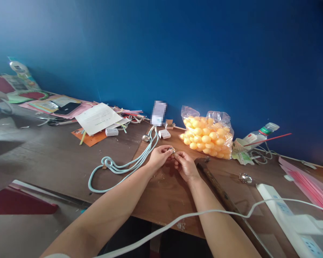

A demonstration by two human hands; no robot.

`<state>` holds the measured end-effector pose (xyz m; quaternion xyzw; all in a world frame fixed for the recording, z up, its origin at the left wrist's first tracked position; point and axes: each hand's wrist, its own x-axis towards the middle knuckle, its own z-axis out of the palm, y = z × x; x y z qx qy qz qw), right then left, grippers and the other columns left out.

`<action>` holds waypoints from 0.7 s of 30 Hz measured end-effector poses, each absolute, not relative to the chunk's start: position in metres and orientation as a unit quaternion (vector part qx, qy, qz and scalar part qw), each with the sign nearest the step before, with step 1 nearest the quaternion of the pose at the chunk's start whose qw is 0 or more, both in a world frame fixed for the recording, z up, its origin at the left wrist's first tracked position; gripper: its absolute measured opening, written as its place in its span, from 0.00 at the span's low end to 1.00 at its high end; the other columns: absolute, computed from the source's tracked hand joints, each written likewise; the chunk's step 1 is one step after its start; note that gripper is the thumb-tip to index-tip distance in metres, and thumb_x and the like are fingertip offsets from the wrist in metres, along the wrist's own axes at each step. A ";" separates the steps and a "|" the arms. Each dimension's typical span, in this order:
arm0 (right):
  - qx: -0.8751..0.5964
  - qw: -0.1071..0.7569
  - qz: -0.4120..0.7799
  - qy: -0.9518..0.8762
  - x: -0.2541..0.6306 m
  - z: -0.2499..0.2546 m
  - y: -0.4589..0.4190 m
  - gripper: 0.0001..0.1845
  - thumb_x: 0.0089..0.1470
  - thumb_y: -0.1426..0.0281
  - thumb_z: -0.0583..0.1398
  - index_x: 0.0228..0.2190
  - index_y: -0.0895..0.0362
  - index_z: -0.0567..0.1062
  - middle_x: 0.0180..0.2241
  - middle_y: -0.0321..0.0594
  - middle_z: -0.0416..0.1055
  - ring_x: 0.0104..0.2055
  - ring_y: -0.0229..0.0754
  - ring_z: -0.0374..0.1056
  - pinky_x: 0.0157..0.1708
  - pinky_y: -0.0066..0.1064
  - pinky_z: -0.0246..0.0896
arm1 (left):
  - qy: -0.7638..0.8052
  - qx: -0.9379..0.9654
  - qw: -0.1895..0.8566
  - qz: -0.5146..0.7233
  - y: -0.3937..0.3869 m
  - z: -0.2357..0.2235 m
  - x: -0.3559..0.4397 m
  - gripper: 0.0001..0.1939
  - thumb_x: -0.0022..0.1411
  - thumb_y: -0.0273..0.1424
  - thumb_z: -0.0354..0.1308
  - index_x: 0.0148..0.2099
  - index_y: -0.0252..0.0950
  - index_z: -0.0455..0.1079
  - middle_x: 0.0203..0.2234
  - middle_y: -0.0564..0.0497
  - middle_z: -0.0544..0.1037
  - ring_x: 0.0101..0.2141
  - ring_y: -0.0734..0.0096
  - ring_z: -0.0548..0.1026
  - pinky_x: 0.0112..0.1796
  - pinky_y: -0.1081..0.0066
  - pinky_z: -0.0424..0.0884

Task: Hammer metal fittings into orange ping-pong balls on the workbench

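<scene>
My left hand (160, 157) is closed in a pinch around a small shiny silver-and-gold metallic piece (172, 150) above the brown wooden table. From the other side my right hand (187, 167) meets it, thumb and finger pinched at the lower edge of the same piece. Fingers cover part of it, so its exact kind is unclear. A similar shiny silver round piece (145, 138) lies just beyond my left hand, and another silver piece (245, 178) rests to the right.
Pale blue cord (118, 168) loops left of my hands, below a phone (158, 113). A clear bag of orange-yellow balls (207, 134) stands behind. A dark wooden bar (215, 182) and a power strip (280, 208) lie right. A white cable (183, 218) crosses over my forearm.
</scene>
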<state>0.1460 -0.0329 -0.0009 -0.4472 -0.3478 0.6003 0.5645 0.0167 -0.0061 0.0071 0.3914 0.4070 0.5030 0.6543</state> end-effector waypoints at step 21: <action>-0.421 0.573 0.618 -0.335 0.146 -0.004 -0.031 0.18 0.41 0.59 0.70 0.28 0.56 0.71 0.25 0.33 0.72 0.20 0.30 0.61 0.16 0.21 0.58 | 0.385 0.333 0.691 0.514 -0.006 0.005 0.016 0.17 0.51 0.31 0.68 0.44 0.30 0.74 0.30 0.47 0.78 0.27 0.74 0.76 0.32 0.73 0.75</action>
